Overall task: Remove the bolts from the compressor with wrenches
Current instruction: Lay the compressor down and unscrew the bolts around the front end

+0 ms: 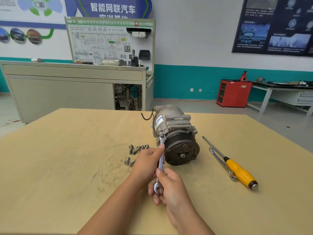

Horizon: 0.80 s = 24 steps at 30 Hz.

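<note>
Centre of the plywood table (59, 167): AC compressor (175, 134) lies on its side, clutch pulley (182, 152) facing the camera. Combination wrench (160, 160) has its ring end seated at the housing flange, roughly 9 o'clock of the pulley; bolt head itself is hidden under the ring. Left hand (147, 161) is closed round the upper shank, thumb pressing near the ring. Right hand (169, 185) is clenched on the lower shank just above the open end. Loose bolts (137, 154) sit in a cluster at 9 o'clock from the compressor, so extraction looks well along. Second wrench (221, 164) and yellow-handled screwdriver (237, 168) lie idle at 3 o'clock, touching each other. Next, likely: keep the ring square, swing the handle to break this bolt loose.
</note>
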Motion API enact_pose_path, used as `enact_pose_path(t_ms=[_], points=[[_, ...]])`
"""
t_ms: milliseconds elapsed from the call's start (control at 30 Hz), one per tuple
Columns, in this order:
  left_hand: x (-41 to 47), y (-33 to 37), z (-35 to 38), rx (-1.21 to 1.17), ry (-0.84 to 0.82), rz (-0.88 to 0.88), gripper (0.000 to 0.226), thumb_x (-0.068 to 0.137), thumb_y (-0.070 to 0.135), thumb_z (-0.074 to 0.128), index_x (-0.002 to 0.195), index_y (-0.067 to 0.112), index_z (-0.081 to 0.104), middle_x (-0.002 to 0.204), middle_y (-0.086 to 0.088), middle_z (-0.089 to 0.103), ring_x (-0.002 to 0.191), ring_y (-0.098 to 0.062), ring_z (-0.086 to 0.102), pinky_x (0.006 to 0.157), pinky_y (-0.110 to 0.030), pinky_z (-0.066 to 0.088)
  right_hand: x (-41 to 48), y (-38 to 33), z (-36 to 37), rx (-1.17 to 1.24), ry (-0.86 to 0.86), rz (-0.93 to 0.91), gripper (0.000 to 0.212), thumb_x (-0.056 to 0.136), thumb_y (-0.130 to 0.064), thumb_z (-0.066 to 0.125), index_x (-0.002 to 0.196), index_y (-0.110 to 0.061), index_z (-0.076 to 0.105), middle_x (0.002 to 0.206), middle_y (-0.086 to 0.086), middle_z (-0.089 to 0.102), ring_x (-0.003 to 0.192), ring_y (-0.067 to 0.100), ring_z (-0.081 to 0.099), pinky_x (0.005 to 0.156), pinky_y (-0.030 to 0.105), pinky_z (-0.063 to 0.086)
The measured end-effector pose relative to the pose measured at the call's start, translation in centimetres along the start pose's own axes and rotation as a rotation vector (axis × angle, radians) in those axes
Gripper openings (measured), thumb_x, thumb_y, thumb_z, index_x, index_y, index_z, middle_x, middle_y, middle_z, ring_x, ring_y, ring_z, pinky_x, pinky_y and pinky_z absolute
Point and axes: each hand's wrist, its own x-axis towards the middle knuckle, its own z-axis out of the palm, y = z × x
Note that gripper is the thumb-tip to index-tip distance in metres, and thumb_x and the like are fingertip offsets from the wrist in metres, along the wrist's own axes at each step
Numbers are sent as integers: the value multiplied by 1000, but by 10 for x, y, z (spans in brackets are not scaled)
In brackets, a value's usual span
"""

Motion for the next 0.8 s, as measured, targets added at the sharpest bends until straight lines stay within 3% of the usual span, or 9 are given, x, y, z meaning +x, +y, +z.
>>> enact_pose_path(t_ms=[300, 500, 800], points=[[-3, -1, 1, 21, -16, -13, 49, 94, 46, 47, 68, 5, 52, 50, -4, 37, 45, -15, 31, 49, -26, 27, -2, 3, 1, -54, 49, -30, 26, 100, -10, 34, 78, -7, 48, 46, 10, 54, 28, 16, 32, 35, 18, 26], [-4, -1, 2, -23, -31, -21, 52, 96, 41, 46, 50, 16, 49, 41, 4, 41, 40, -10, 35, 51, -27, 29, -2, 4, 1, -91, 72, -55, 25, 99, -10, 35, 79, -5, 51, 46, 11, 54, 28, 17, 32, 36, 18, 26], [-3, -2, 2, -17, -27, -8, 52, 96, 40, 45, 50, 17, 50, 40, 6, 40, 39, -8, 35, 52, -27, 29, -4, 2, 2, -99, 89, -56, 26, 98, -11, 36, 77, -7, 50, 46, 10, 53, 28, 16, 31, 36, 18, 27]])
